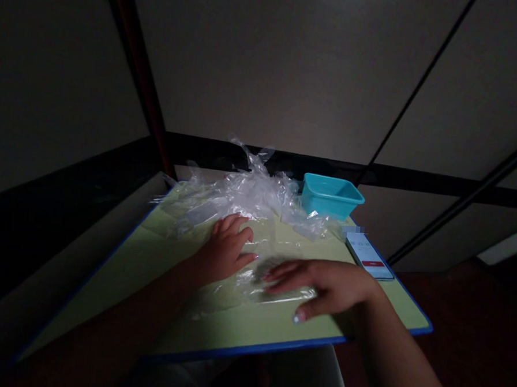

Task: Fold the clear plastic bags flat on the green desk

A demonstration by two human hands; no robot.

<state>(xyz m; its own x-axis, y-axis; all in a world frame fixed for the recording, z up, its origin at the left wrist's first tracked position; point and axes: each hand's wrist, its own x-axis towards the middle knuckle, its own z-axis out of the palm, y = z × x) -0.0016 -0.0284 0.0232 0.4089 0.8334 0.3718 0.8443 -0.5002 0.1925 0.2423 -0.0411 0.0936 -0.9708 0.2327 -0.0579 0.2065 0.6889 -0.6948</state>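
Observation:
A thin, clear plastic piece [247, 278] lies spread on the yellow-green board, its outline hard to make out. My left hand [225, 249] rests at its upper left, palm down, fingers slightly bent and thumb apart. Over its right side is my right hand [318, 283], with fingers stretched out and slightly blurred; whether they touch the plastic I cannot tell. Neither hand grips anything visible. Just beyond my left fingertips sits a crumpled heap of clear plastic [250, 187] with finger-like ends, resembling disposable gloves.
The tabletop [177, 333] has a blue edge. A turquoise plastic tub [327, 204] stands at the back right, beside the heap. Nearer me, a phone [370, 254] with a lit screen lies along the right edge. Panelled walls [265, 72] rise behind and to the left.

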